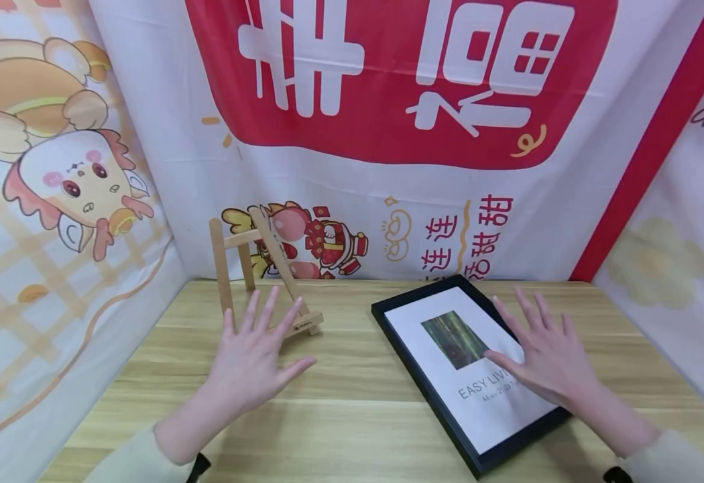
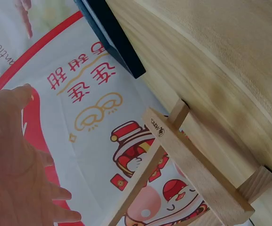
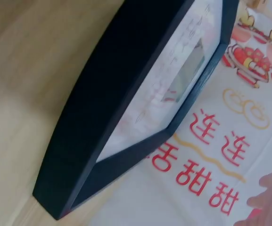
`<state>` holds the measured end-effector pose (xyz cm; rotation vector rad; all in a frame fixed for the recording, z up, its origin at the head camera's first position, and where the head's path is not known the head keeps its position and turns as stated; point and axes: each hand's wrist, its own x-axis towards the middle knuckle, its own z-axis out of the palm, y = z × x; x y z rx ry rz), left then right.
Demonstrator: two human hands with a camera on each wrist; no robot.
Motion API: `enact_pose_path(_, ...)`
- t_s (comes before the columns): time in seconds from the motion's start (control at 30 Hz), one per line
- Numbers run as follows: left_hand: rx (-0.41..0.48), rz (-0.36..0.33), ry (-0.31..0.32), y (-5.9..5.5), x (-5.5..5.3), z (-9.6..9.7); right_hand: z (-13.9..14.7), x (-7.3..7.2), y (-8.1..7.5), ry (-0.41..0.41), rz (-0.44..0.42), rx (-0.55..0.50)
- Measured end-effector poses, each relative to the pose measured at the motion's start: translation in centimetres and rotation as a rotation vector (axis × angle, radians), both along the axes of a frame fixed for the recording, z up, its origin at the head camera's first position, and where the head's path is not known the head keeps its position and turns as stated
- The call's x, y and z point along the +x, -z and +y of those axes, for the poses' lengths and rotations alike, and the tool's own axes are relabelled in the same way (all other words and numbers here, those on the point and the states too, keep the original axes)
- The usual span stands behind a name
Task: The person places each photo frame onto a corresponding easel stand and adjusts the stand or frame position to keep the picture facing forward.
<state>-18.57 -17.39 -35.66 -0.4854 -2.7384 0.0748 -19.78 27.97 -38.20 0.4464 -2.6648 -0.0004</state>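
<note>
In the head view a small wooden easel [image 1: 285, 268] stands at the back left of the table. My left hand [image 1: 252, 365] is spread in front of it, fingers straight, overlapping its lower part in this view. The easel's front ledge [image 2: 197, 165] shows large in the left wrist view, with that hand [image 2: 18, 160] off to the side. A black picture frame [image 1: 430, 382] with a white print lies flat on the right side. Over its right edge my right hand [image 1: 548, 355] is spread with nothing in its grasp. The frame's thick black side [image 3: 107, 94] fills much of the right wrist view.
The wooden tabletop [image 1: 340, 416] ends at a white cloth backdrop [image 1: 340, 181] with red patches and cartoon prints. More printed cloth [image 1: 56, 282] hangs along the left side, and a further panel [image 1: 678, 221] stands at the right.
</note>
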Motion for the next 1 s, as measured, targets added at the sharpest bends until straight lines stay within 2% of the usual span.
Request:
enact_pose_path(0.33, 0.15, -0.093, 0.019, 0.8, -1.9, 2.2, 1.9, -2.5, -0.6, -0.063, -0.063, -0.046)
enact_pose_path(0.5, 0.19, -0.147, 0.046, 1.5, -2.6, 3.8, 2.8, -3.6, -1.0, -0.108, -0.178, -0.108)
enact_pose_path(0.63, 0.233, -0.201, 0.065, 2.4, -2.9, 5.2, 3.5, -4.3, -1.1, -0.124, -0.256, -0.164)
enact_pose_path(0.8, 0.288, -0.272, 0.066, 3.9, -2.8, 7.4, 4.5, -5.0, -0.5, -0.138, -0.283, -0.236)
enact_pose_path(1.0, 0.422, -0.378, 0.064, 5.4, -3.1, 10.3, 5.6, -5.5, 0.5, -0.131, -0.31, -0.308)
